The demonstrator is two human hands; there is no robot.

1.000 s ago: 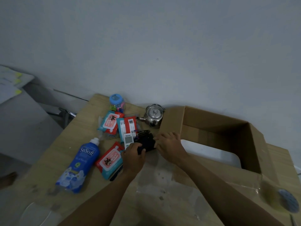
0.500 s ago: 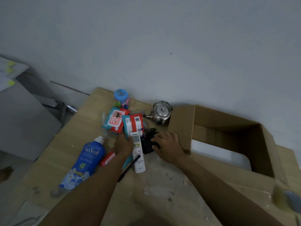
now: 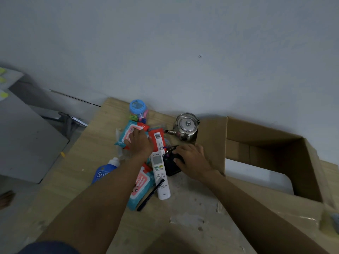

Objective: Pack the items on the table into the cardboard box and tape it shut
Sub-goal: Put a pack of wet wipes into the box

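While you are leaning over the table [image 3: 86, 154], your left hand [image 3: 140, 143] is lying on the upper wipes pack [image 3: 126, 133]. Its fingers are stretched out and slightly spread across the wrapper, pressing flat rather than pinching. Your right hand [image 3: 192, 160] is curling its fingers over the top of one black pouch [image 3: 170, 169], and its thumb is pressing on the pouch's face.

You are looking at three soft packs. The upper wipes pack is sitting under your left fingers. A red pack [image 3: 158, 140] with a barcode is lying just beside that hand. A lower wipes pack [image 3: 141, 187] is lying partly hidden under your left forearm.

One white remote [image 3: 161, 180] is lying between your two arms and touching the black pouch. One black pen [image 3: 151, 195] is lying slanted across its near end. One blue bottle [image 3: 103, 172] is lying on its side to the left, mostly covered by your forearm. One blue-lidded jar [image 3: 138, 110] is standing at the far edge, and one steel kettle [image 3: 187, 128] is standing upright against the box.

The one cardboard box [image 3: 266, 136] is sitting open on the right side of the table. Its flaps are standing up, and the nearest flap is just beside your right hand. None of the items is lying in it yet.
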